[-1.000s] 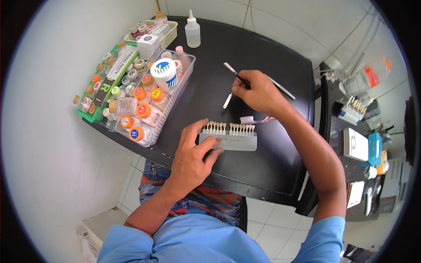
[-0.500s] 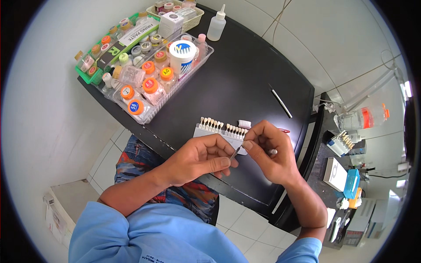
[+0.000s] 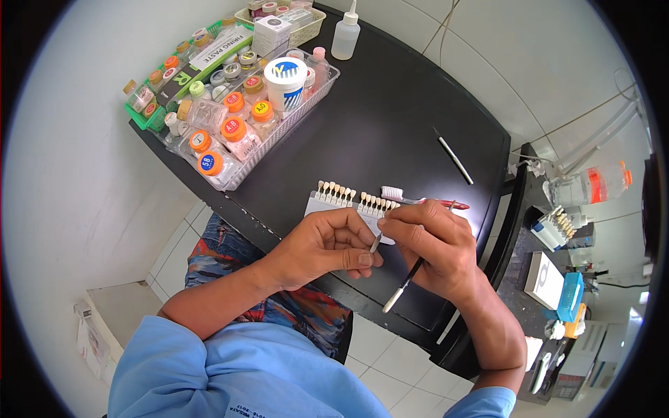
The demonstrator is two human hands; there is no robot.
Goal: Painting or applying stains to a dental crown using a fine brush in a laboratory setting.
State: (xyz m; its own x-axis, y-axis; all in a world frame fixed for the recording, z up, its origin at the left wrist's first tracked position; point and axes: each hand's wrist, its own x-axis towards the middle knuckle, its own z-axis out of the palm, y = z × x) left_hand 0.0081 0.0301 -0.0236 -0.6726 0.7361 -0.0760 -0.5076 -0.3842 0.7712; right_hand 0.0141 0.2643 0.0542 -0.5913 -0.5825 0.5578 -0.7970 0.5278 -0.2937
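My left hand (image 3: 327, 254), fingers curled, pinches a small narrow piece (image 3: 374, 245) between thumb and fingers. My right hand (image 3: 435, 244) grips a slim black-and-white tool (image 3: 401, 292), its thumb and index finger close to the top of the small piece; whether they touch it I cannot tell. Behind both hands lies a shade guide (image 3: 317, 205) with rows of tooth-coloured tabs, partly hidden by the hands. A red-and-white toothbrush (image 3: 392, 191) lies just beyond it, and a thin silver tool (image 3: 453, 160) rests farther back on the black table (image 3: 362, 111).
Baskets (image 3: 247, 164) of jars fill the table's left side. A squeeze bottle (image 3: 345, 35) stands at the back. On a side counter at right are a jug (image 3: 585, 184), another shade guide (image 3: 550, 226), a white box (image 3: 543, 279) and a blue box (image 3: 568, 296).
My left hand has left the shade guide for the small piece. My right hand has come toward me beside it, its tool now turned with the white end pointing near. The view has shifted.
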